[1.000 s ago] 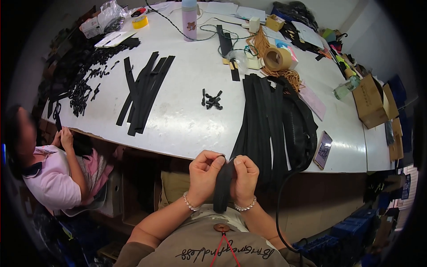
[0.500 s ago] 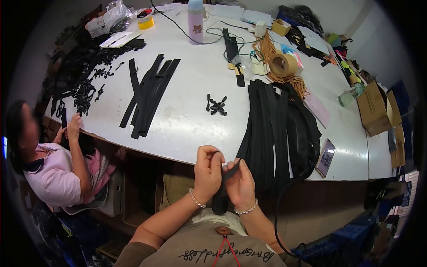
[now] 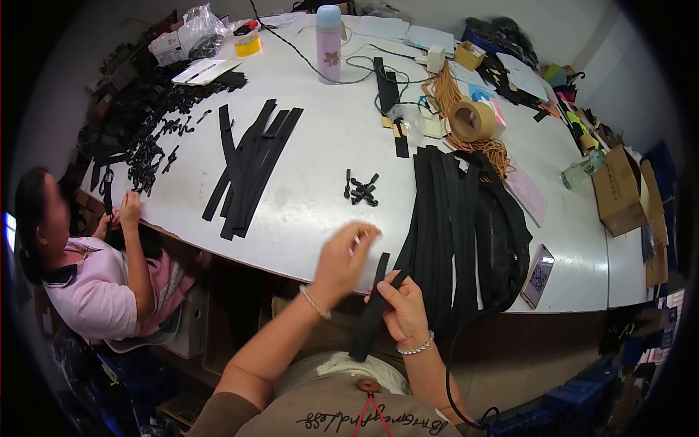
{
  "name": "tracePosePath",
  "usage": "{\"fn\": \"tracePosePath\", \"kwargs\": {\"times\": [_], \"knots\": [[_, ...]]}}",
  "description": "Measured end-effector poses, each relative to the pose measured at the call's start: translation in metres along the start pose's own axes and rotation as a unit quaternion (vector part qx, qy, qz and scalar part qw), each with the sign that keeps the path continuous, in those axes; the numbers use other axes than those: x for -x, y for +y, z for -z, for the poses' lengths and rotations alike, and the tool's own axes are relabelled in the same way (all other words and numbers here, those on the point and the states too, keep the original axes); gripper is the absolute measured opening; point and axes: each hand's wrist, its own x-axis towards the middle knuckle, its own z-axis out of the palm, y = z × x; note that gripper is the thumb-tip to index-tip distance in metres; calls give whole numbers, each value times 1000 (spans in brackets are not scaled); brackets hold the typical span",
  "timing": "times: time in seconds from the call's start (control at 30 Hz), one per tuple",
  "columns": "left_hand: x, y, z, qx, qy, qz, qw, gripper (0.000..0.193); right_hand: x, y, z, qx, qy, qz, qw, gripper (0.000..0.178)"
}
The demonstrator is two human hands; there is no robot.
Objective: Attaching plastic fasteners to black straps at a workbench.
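My right hand pinches a black fabric strip at the table's near edge. One end of the strip sticks up past the thumb, and the other hangs toward my lap. My left hand is off the strip, raised over the table edge, its thumb and fingers slightly apart with nothing seen between them. Beyond it lies a small cluster of black zipper-pull-like pieces. Long black strips lie in a bundle beside my right hand, next to a black bag. More black strips lie crossed at the left.
At the left a co-worker handles a black piece near a heap of small black parts. A bottle, brown tape roll, orange cord, phone and cardboard box stand or lie around. A black cable hangs at my right.
My left hand has let go of the strip and moved up and away from my right hand. My right hand keeps the strip, slightly lower and farther right. The view has shifted a little.
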Motion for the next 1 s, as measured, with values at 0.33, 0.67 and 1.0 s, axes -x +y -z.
{"fn": "tracePosePath", "kwargs": {"times": [0.33,0.67,1.0], "knots": [[-96,-67,45,-315,-184,-57,929,17,13,1,1,6,7,-33,999,12],[-36,-37,49,165,-51,71,982,21,22,-10,-14,51,-31,5,998,13],[34,17,24,533,-78,383,750,32,40,-22,-19,74,-71,38,994,10]]}}
